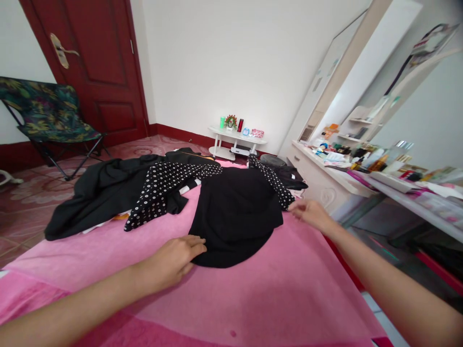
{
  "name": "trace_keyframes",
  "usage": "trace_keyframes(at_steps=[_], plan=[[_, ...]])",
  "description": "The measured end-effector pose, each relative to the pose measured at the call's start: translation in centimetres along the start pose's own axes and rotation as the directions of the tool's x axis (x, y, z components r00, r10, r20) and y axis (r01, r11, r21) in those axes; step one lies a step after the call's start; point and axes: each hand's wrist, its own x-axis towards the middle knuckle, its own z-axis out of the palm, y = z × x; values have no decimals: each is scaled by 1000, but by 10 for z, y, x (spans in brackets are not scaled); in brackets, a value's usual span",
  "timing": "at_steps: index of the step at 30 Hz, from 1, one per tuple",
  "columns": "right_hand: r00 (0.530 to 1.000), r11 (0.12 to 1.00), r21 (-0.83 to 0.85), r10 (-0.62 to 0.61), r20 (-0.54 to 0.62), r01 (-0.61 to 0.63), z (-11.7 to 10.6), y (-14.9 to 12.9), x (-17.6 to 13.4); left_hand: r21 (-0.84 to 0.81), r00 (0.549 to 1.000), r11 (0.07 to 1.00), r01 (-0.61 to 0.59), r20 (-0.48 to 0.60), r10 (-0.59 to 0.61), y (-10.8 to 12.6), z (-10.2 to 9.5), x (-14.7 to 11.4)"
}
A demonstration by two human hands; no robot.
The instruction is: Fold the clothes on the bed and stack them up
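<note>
Left hand (177, 258) has its fingers loosely curled on the lower left edge of a black top (235, 212), and the right hand (309, 213) has bunched fingertips at a cuff, though I can't tell if either one's actually gripping. The top's lying flat on a pink bed cover (289, 279), plain black body, curved hem, 2 black sleeves (162, 185) covered in white dots, with dark clothes (104, 188) heaped past the left sleeve.
</note>
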Motion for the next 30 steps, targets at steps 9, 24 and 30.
trace_keyframes(at_steps=[9,24,30], plan=[[975,962,-271,-98,-198,41,117,-6,-31,-543,934,835,89,-246,-260,-4,-53,35],[790,962,-241,-247,-562,129,98,22,19,-357,947,926,124,-237,-218,-27,-66,7],[845,972,-231,-87,-527,-44,15,-3,-2,-278,917,956,95,-350,-193,-37,-83,-12]])
